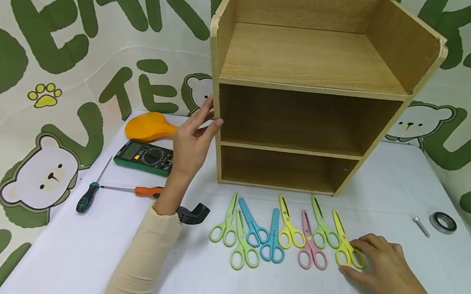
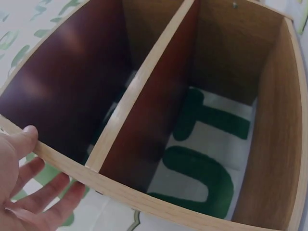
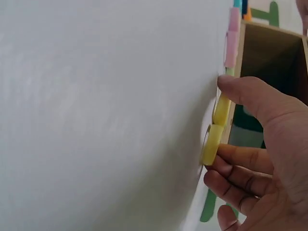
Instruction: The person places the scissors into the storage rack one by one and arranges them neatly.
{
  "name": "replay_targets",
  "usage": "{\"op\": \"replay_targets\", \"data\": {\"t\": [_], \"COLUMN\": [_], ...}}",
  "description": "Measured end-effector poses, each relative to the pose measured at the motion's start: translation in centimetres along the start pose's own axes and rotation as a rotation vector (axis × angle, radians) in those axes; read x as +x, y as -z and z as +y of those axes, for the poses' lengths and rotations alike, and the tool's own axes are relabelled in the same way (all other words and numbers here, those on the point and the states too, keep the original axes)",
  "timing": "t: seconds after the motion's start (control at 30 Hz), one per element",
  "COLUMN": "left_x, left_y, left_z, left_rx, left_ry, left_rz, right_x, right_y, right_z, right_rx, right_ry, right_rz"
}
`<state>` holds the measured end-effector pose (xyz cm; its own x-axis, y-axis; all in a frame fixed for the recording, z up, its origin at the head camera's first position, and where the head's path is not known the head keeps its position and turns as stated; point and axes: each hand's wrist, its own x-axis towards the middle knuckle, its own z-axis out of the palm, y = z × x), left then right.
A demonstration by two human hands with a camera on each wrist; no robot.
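Observation:
On the left side of the wooden shelf unit is my left hand. In the left wrist view its thumb rests on the front edge of the side panel, the fingers lying along the outside. My right hand has thumb and fingers at opposite sides of the handles of yellow scissors, the rightmost pair, lying on the table. Leftward from it run green scissors, pink scissors, more yellow scissors and several blue and green pairs. In the right wrist view, yellow handles show between thumb and fingers.
Left of the shelf lie an orange paddle-shaped object, a multimeter, a dark-handled screwdriver, an orange-handled one and a black curved piece. A bolt and black tape roll lie right.

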<state>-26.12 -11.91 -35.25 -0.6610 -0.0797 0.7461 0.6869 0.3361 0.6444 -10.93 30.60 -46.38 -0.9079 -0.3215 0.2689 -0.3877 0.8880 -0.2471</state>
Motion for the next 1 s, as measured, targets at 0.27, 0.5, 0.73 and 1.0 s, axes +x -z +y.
{"op": "replay_targets", "data": {"t": [0.27, 0.5, 0.73, 1.0], "left_x": [0.0, 0.1, 0.2, 0.1], "left_y": [-0.1, 0.0, 0.2, 0.0], "left_z": [-0.2, 1.4, 3.1, 1.0], "left_rx": [-0.023, -0.028, -0.032, -0.015], "left_ry": [0.016, 0.001, 0.037, 0.0], "left_rz": [-0.006, -0.004, -0.024, -0.001], "right_x": [-0.5, -0.2, 1.5, 3.8], "right_y": [0.2, 3.0, 7.2, 11.6], "right_z": [-0.3, -1.4, -3.3, -5.7], "right_rx": [0.154, 0.171, 0.167, 0.127], "right_ry": [-0.063, -0.037, 0.01, 0.063], "right_rz": [0.042, 0.092, 0.144, 0.142]}}
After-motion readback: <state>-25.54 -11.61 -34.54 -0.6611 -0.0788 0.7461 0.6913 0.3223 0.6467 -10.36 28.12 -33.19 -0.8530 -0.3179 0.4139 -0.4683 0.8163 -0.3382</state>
